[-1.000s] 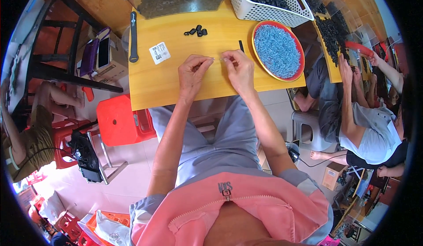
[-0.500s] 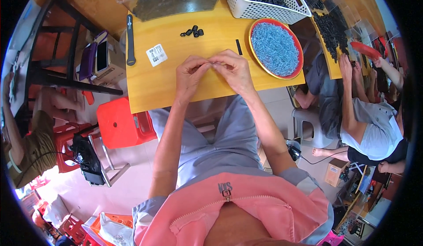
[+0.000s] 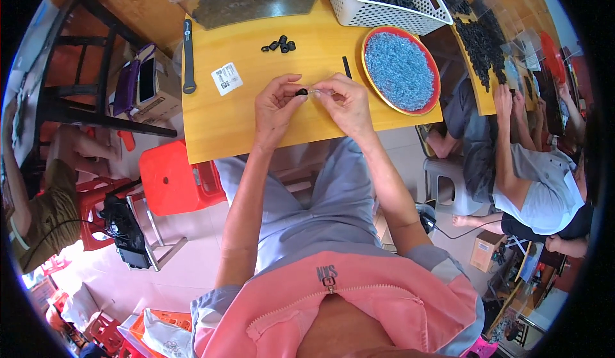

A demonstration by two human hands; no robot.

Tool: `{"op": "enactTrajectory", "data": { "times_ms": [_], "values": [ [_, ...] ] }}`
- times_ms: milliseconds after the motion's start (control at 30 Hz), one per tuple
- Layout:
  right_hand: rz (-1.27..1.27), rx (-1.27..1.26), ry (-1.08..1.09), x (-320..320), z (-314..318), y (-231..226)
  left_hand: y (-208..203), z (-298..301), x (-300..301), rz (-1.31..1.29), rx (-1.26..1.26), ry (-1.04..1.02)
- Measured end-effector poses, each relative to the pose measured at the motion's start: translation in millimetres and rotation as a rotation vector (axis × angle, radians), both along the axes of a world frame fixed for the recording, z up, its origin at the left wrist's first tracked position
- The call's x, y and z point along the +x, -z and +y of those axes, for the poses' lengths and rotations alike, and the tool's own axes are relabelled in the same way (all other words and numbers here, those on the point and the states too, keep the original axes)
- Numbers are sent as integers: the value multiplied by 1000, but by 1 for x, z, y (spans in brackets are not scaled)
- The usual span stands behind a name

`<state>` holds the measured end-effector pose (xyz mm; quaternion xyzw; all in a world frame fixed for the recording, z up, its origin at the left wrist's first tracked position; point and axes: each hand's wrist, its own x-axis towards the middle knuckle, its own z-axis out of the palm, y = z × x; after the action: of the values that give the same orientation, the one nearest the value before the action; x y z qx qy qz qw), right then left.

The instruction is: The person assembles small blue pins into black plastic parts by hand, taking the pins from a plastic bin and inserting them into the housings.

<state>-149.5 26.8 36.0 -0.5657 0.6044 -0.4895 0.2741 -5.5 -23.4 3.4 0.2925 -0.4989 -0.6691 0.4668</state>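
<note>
Over the near part of the yellow table (image 3: 221, 124), my left hand (image 3: 273, 111) pinches a small round black piece (image 3: 302, 92) between thumb and fingertips. Close beside it, my right hand (image 3: 347, 107) has thumb and forefinger closed on a tiny clear piece (image 3: 312, 91), its exact shape too small to make out. The fingertips of both hands almost meet. Beyond them lies a small group of black cylindrical pieces (image 3: 284, 47). To the right, a red plate (image 3: 435, 94) with a yellow edge holds a heap of small clear bluish pieces (image 3: 397, 69).
A clear bin (image 3: 256, 10) and a white perforated basket (image 3: 378, 19), both with black pieces, stand at the back. A white label (image 3: 227, 79), a dark strap-like tool (image 3: 188, 60) and a black strip (image 3: 346, 67) lie about. Left is a red stool (image 3: 170, 178); co-workers sit on both sides.
My fingertips have drawn slightly apart, and the black piece and the clear piece now show between them. At the far right, a red round object near a co-worker has swung upright.
</note>
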Motion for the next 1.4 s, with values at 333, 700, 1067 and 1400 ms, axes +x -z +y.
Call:
{"op": "enactTrajectory", "data": {
  "times_ms": [333,700,1067,1400],
  "values": [
    [290,-117,-25,3,0,-6,11,-1,-1,-22,1,21],
    [585,-224,87,26,11,-1,10,-1,2,-63,4,-15],
    [1067,-64,339,-39,-80,26,4,-3,-1,-119,24,-108],
    [1203,121,319,-44,-93,34,7,-3,0,-27,27,-60]
  ]
}}
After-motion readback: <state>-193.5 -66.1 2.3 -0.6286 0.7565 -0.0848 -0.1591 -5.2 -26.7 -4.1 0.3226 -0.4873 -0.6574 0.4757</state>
